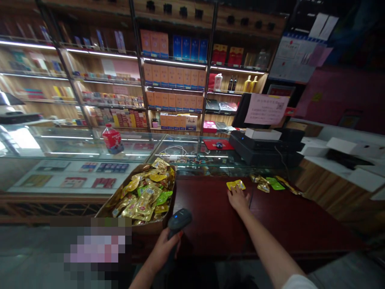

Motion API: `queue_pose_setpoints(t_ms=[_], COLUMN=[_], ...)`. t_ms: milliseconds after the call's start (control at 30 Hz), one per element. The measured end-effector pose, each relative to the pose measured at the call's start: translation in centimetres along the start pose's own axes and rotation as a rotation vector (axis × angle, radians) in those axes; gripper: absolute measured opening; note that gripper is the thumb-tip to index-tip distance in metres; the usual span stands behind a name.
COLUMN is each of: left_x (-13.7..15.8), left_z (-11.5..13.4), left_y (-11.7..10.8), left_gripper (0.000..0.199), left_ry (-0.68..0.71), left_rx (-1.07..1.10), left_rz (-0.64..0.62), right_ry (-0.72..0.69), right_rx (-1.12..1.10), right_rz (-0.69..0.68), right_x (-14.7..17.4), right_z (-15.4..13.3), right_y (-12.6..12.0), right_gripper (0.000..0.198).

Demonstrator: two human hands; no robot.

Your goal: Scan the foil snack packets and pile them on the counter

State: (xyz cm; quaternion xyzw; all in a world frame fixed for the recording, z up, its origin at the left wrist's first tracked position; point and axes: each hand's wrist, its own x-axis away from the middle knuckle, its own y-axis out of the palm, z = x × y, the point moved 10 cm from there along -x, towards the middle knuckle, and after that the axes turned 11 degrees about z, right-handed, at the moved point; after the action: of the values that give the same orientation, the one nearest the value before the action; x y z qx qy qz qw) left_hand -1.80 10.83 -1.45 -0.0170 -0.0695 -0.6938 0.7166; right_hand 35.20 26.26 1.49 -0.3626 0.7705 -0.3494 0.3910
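Observation:
My left hand (166, 248) is wrapped round the handle of a dark barcode scanner (180, 218), which has a small blue light on top. Beside it stands a cardboard box (150, 228) heaped with gold, yellow and green snack packets (144, 200). Over on the right, the fingertips of my right hand (238, 199) rest on the near edge of a yellow snack packet (231, 185) lying flat on the dark red table (207, 208). The thumb of that hand is spread away from its fingers. Just beyond it lie several gold and green packets (275, 183).
A glass display counter (141, 140) runs along behind the table, with a red jug (112, 139) on it. At the right are a mouse (219, 145), a monitor (240, 114) with a paper sign, and a black cash drawer (258, 150). Stocked shelves (176, 86) line the wall.

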Motion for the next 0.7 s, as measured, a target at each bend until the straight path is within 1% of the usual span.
queue_pose_setpoints(t_ms=[67, 133, 200, 267, 333, 367, 433, 467, 500, 533, 567, 700], left_x=[0.1, 0.2, 0.3, 0.4, 0.5, 0.6, 0.7, 0.7, 0.8, 0.8, 0.8, 1.0], left_z=[0.6, 1.0, 1.4, 1.4, 1.3, 1.2, 1.0, 0.9, 0.8, 0.8, 0.7, 1.2], left_y=[0.3, 0.5, 0.6, 0.6, 0.6, 0.6, 0.5, 0.4, 0.3, 0.2, 0.2, 1.1], left_gripper=[0.058, 0.057, 0.056, 0.056, 0.056, 0.056, 0.056, 0.056, 0.057, 0.058, 0.058, 0.057], left_ry=[0.015, 0.023, 0.028, 0.031, 0.028, 0.028, 0.037, 0.041, 0.04, 0.035, 0.026, -0.014], left_rx=[-0.015, -0.02, -0.016, -0.019, -0.03, -0.035, -0.038, -0.037, -0.035, -0.029, -0.018, 0.016], left_rz=[-0.012, -0.015, -0.012, -0.011, -0.005, 0.001, 0.018, 0.027, 0.035, 0.042, 0.044, 0.01], right_ry=[-0.113, -0.204, -0.254, -0.248, -0.19, -0.144, -0.049, -0.014, 0.006, 0.013, 0.005, -0.067], right_rx=[-0.009, -0.034, -0.066, -0.098, -0.123, -0.132, -0.148, -0.161, -0.18, -0.208, -0.246, -0.457], right_rz=[-0.013, -0.02, -0.012, 0.013, 0.06, 0.095, 0.166, 0.19, 0.203, 0.204, 0.197, 0.166], right_x=[3.4, 6.7, 9.3, 10.9, 11.6, 11.7, 11.8, 11.9, 11.9, 11.9, 11.9, 11.7], right_z=[-1.9, -3.6, -4.8, -5.2, -4.9, -4.6, -3.8, -3.6, -3.5, -3.5, -3.6, -4.3], right_y=[0.3, 0.2, -0.4, -1.0, -1.4, -1.6, -1.7, -1.7, -1.6, -1.4, -1.3, -1.7], right_gripper=[0.027, 0.024, 0.022, 0.02, 0.019, 0.028, 0.058, 0.071, 0.08, 0.084, 0.083, 0.074])
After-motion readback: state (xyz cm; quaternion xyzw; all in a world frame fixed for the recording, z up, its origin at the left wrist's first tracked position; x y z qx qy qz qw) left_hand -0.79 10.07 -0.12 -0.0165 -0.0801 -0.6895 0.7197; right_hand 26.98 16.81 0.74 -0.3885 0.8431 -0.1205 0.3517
